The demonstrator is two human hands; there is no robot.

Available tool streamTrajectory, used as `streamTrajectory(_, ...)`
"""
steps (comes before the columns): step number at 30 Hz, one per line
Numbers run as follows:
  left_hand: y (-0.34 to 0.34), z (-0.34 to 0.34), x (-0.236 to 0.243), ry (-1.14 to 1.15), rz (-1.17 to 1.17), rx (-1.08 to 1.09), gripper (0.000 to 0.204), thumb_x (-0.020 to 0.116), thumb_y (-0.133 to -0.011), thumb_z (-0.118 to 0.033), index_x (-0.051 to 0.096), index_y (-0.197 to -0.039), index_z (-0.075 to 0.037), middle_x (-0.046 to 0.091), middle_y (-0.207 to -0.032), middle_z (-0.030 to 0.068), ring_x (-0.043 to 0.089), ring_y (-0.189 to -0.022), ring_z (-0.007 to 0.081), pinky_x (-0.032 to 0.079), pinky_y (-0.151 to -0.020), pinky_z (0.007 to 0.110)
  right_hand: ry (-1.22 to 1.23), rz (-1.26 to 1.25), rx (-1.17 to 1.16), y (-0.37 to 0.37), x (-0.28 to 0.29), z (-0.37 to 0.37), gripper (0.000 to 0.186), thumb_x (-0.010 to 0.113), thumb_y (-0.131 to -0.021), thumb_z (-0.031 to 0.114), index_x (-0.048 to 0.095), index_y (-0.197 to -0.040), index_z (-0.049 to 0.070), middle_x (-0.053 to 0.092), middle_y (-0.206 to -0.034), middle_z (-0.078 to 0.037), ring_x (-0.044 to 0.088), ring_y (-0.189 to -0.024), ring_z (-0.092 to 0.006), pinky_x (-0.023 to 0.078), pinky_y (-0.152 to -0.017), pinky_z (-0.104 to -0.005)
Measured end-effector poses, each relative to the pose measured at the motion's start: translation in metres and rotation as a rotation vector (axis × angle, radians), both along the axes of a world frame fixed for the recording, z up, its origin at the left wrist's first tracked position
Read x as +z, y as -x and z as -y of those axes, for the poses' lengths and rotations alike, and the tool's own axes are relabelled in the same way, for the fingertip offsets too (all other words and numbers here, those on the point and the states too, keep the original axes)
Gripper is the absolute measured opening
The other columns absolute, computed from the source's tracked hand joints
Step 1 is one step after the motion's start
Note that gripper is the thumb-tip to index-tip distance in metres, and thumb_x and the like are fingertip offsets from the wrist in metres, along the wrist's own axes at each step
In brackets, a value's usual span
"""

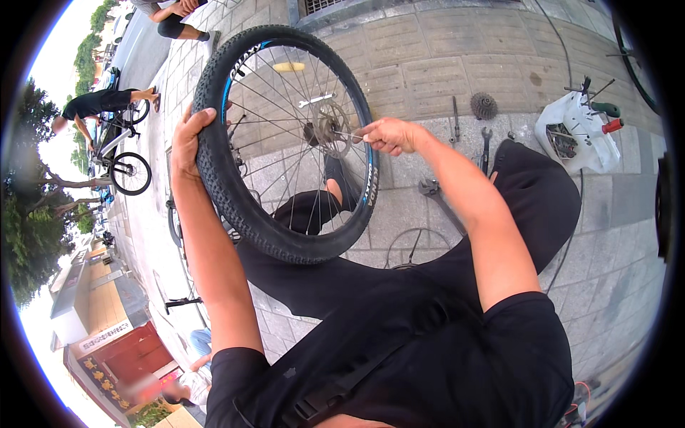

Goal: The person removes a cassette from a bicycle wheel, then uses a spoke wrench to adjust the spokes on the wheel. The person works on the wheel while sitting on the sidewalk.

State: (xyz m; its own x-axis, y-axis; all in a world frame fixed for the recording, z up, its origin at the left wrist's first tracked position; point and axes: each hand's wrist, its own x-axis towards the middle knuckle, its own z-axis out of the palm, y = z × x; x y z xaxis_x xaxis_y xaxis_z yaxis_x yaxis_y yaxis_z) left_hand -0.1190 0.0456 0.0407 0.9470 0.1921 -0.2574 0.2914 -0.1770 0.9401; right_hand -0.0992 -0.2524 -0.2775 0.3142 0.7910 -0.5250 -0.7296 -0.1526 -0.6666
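Note:
I hold a bicycle wheel (321,250) upright in front of me, with a black knobby tyre, spokes and a brake disc (330,135) around its hub. My left hand (191,143) grips the tyre at its left side, fingers wrapped round it. My right hand (385,135) is closed on a thin silver rod (353,135) that reaches into the hub from the right. Behind the spokes lie a silver wrench (316,99) and a yellow object (288,67). Right of my right hand are a cassette (484,106), a long rod (455,120) and a large adjustable wrench (442,203).
A white tool container (578,133) stands at the right, near a dark cable (566,50) on the paving. Other people are at the top left (182,21), beside a bicycle (93,110) and at the lower left (193,381). A black tyre (635,71) shows at the right edge.

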Motion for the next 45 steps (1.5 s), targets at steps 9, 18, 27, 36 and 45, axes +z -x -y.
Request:
streamTrajectory(9, -0.002, -0.018, -0.003, 0.002, -0.028, -0.036, 0.050, 0.065, -0.089, -0.012, 0.054, -0.134, 0.007, 0.071, -0.115, 0.0234, 0.074, -0.079, 0.0242, 0.064, -0.066, 0.028, -0.348, -0.497, -0.444, 0.079, 0.003, -0.046, 0.023, 0.048, -0.106, 0.017, 0.061, -0.124, 0.018, 0.042, -0.070, 0.005, 0.029, -0.046, -0.0037, 0.022, -0.038, -0.0225)
streamTrajectory(18, 0.003, -0.023, -0.004, -0.047, -0.005, -0.047, 0.046, 0.064, -0.090, -0.015, 0.057, -0.130, 0.006, 0.072, -0.109, 0.0188, 0.072, -0.074, 0.0197, 0.060, -0.060, 0.026, -0.337, -0.490, -0.667, 0.104, 0.019, -0.061, 0.023, 0.050, -0.105, 0.017, 0.061, -0.124, 0.017, 0.041, -0.072, 0.005, 0.033, -0.050, -0.0038, 0.025, -0.039, -0.0218)
streamTrajectory(27, -0.001, -0.018, -0.001, -0.041, -0.019, -0.013, 0.047, 0.066, -0.088, -0.015, 0.057, -0.129, 0.006, 0.072, -0.107, 0.0172, 0.070, -0.076, 0.0175, 0.058, -0.064, 0.025, -0.108, -0.294, -0.589, 0.096, 0.028, -0.043, 0.032, 0.052, -0.105, 0.018, 0.058, -0.137, 0.015, 0.043, -0.072, 0.004, 0.033, -0.050, -0.0034, 0.027, -0.038, -0.0214)
streamTrajectory(36, -0.005, -0.019, -0.003, -0.017, -0.013, 0.005, 0.045, 0.068, -0.087, -0.014, 0.058, -0.126, 0.006, 0.073, -0.106, 0.0177, 0.070, -0.073, 0.0171, 0.059, -0.063, 0.025, 0.120, 0.036, -0.542, 0.080, 0.029, -0.037, 0.035, 0.057, -0.102, 0.019, 0.060, -0.136, 0.010, 0.047, -0.073, 0.003, 0.040, -0.050, -0.0056, 0.032, -0.040, -0.0253)
streamTrajectory(45, -0.014, -0.021, -0.001, -0.016, -0.052, 0.023, 0.031, 0.069, -0.086, -0.015, 0.068, -0.111, 0.003, 0.071, -0.087, 0.0103, 0.065, -0.061, 0.0123, 0.055, -0.054, 0.025, 0.674, 1.124, -0.244, 0.042, 0.041, -0.019, 0.031, 0.053, -0.098, 0.023, 0.068, -0.125, 0.021, 0.072, -0.119, -0.013, 0.067, -0.113, -0.0377, 0.053, -0.094, -0.0488)
